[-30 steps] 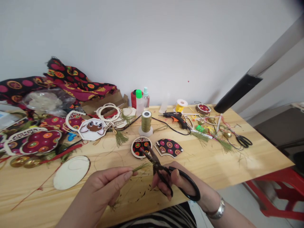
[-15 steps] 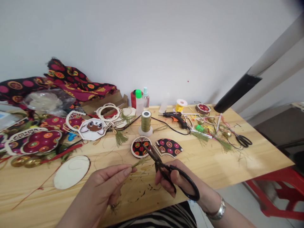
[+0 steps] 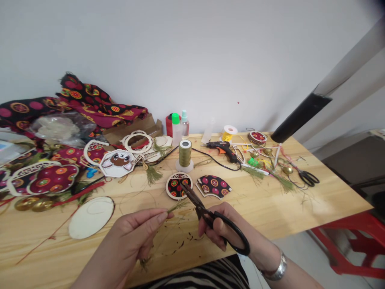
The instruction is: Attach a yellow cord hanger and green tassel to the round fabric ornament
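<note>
The left hand (image 3: 141, 233) pinches a tuft of olive-green thread (image 3: 178, 206) between thumb and forefinger, its frayed strands pointing right over the near middle of the tabletop (image 3: 300, 216); more green ends hang below the palm. The right hand (image 3: 217, 226) is curled through the loops of a pair of black-handled scissors (image 3: 203, 210), whose blades look nearly together and sit just right of the tuft, apart from its strands. Their tips cross the view of a round wooden-framed ornament (image 3: 174, 189); whether they touch it I cannot tell.

The cutting seems partway along. Dark snippets (image 3: 181, 243) lie on the near side between the two hands, so some trimming appears done, while the strands beyond the fingertips look uneven, and levelling them may be left. The tuft is loose from any ornament as far as the view shows, so fixing it to something, if that is wanted, is not done.

Just right of the round ornament lies a fan-shaped fabric-covered piece (image 3: 214, 187), with no tassel visible on it. A spool of olive thread (image 3: 185, 155) stands just beyond. Farther left, a green tassel (image 3: 153, 175) looks already made up, near an octagonal sheep-face ornament (image 3: 117, 163).
</note>
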A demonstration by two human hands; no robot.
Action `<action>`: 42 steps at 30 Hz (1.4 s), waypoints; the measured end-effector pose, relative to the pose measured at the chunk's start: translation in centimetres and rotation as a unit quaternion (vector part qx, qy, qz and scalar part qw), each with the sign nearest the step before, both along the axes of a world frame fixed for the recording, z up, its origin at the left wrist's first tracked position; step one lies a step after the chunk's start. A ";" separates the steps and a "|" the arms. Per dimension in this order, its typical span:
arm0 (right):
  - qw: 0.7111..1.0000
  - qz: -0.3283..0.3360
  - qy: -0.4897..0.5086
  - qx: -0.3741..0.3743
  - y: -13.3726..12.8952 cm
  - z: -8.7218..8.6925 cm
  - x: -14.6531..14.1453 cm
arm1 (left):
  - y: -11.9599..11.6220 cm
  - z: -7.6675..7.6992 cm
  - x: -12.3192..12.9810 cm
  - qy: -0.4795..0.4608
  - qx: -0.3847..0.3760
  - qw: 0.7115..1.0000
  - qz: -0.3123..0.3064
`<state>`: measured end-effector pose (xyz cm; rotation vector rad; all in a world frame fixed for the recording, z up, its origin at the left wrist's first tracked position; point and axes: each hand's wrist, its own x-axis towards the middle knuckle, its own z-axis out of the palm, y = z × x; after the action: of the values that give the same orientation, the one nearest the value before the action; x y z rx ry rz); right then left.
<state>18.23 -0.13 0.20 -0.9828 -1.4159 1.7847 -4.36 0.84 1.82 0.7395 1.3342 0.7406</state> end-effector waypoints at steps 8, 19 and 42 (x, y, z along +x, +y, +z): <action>0.995 -0.013 -0.092 0.041 -0.3 0.0 0.8 | 0.0 0.0 0.1 0.012 0.013 1.000 0.013; 0.650 -0.141 -0.741 0.098 0.3 0.6 10.5 | 0.8 -1.0 -0.4 -0.052 -0.014 0.998 0.039; 0.638 -0.016 -0.768 0.044 1.2 2.7 13.3 | 1.6 -1.0 -0.8 -0.097 -0.036 0.990 0.092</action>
<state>31.52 1.06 2.88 -2.6942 -2.2014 0.4183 -5.16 2.44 0.78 0.4782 1.2540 0.8842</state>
